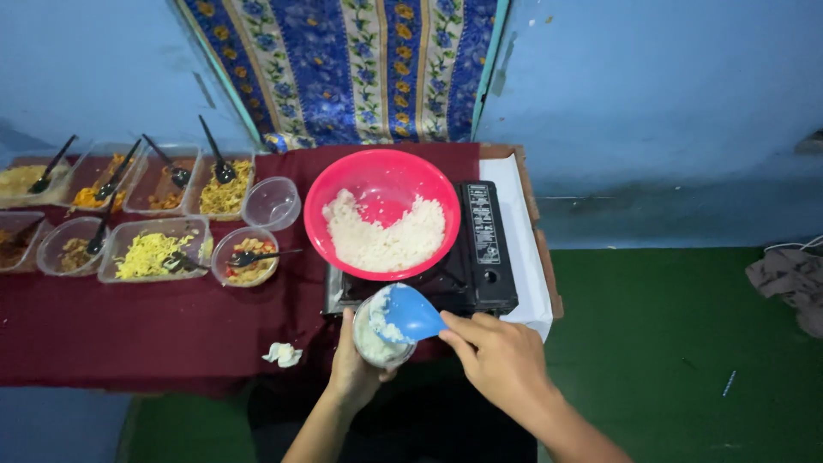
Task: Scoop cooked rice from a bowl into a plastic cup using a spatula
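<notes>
Scooping rice at the desk (129, 343)

On the left we see clear tubs of food (154, 253) with dark spoons on the maroon cloth. Our left hand (353, 364) is wrapped around a small round container (375, 336) of rice, just in front of the black stove (476, 266) bearing the pink bowl (381, 176). Our right hand (497, 360) grips a blue scoop (411, 313) over the container.

A maroon cloth (154, 334) covers the table, bearing clear tubs of toppings with black spoons (154, 219), one empty round tub (271, 203) and a crumpled white tissue (283, 354), beside a floral curtain (360, 69) and grey rag (793, 279).
</notes>
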